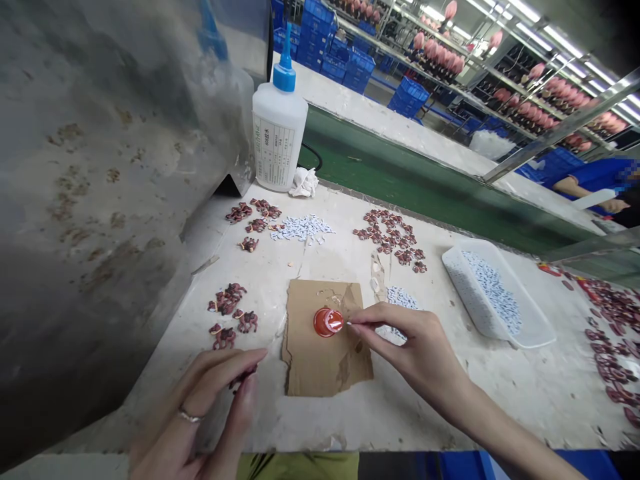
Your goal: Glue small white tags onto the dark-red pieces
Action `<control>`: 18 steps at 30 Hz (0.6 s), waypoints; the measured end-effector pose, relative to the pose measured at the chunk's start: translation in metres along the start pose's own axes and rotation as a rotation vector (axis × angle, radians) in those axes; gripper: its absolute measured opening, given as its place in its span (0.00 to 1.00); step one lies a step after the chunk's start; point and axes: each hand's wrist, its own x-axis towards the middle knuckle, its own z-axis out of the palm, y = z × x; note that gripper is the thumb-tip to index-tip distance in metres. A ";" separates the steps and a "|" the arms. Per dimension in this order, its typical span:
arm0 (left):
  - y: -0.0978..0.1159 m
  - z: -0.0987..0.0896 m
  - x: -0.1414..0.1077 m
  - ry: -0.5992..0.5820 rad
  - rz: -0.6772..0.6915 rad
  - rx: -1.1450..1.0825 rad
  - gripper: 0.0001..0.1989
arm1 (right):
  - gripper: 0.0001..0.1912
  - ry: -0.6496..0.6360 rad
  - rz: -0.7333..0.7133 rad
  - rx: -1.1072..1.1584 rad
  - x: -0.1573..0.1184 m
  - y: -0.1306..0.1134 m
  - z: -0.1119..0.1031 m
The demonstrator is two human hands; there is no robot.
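Note:
My left hand [200, 407], with a ring on one finger, pinches a small dark reddish-brown figure [243, 377] near the table's front edge. The fingers cover most of it. My right hand [417, 340] has thumb and forefinger pinched on a tiny white piece [349, 323], just right of a small red cup [327, 322]. That cup sits on a torn piece of brown cardboard [320, 367]. Beyond the right hand's fingers lies a small pile of white-blue pieces [401, 297]. Several brown figures [227, 299] lie above the left hand.
A glue bottle [280, 133] with a blue cap stands at the back left beside crumpled tissue [304, 182]. A white tray [530, 331] of small pieces is at right. Brown figures [390, 230] and a white-blue pile [303, 228] lie behind. A person's arm [575, 188] shows far right.

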 end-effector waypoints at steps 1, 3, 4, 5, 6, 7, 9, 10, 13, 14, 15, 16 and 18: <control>-0.002 -0.001 0.001 0.005 0.011 0.017 0.12 | 0.06 0.000 -0.014 -0.010 0.001 -0.001 0.001; -0.004 -0.001 0.002 0.015 0.051 0.030 0.14 | 0.07 0.003 -0.045 -0.033 0.002 -0.001 0.002; -0.004 -0.001 0.002 0.004 0.089 0.023 0.13 | 0.07 0.010 -0.061 -0.042 0.003 -0.001 0.002; -0.004 -0.001 0.002 -0.016 0.132 0.005 0.13 | 0.07 0.020 -0.076 -0.046 0.004 -0.001 0.003; -0.003 0.000 0.002 -0.043 0.155 -0.013 0.12 | 0.07 0.027 -0.087 -0.047 0.004 -0.001 0.004; -0.001 0.000 0.002 -0.067 0.150 -0.027 0.12 | 0.07 0.031 -0.095 -0.046 0.005 -0.001 0.004; 0.003 0.001 0.000 -0.076 0.076 -0.029 0.13 | 0.08 0.026 -0.102 -0.043 0.005 -0.001 0.005; 0.004 0.002 0.000 -0.064 0.043 -0.024 0.13 | 0.08 0.020 -0.103 -0.042 0.005 -0.001 0.005; 0.007 0.002 0.001 -0.044 0.088 -0.006 0.13 | 0.09 0.008 -0.105 -0.040 0.005 -0.001 0.006; 0.007 0.001 0.003 -0.041 0.138 -0.008 0.12 | 0.09 0.007 -0.107 -0.038 0.004 -0.001 0.006; 0.007 0.001 0.005 -0.038 0.182 -0.013 0.12 | 0.09 0.007 -0.109 -0.036 0.004 -0.001 0.006; 0.007 0.000 0.008 -0.031 0.209 -0.015 0.12 | 0.09 0.007 -0.111 -0.034 0.004 0.000 0.006; 0.009 -0.001 0.012 -0.018 0.212 -0.007 0.12 | 0.09 0.011 -0.118 -0.036 0.003 0.000 0.006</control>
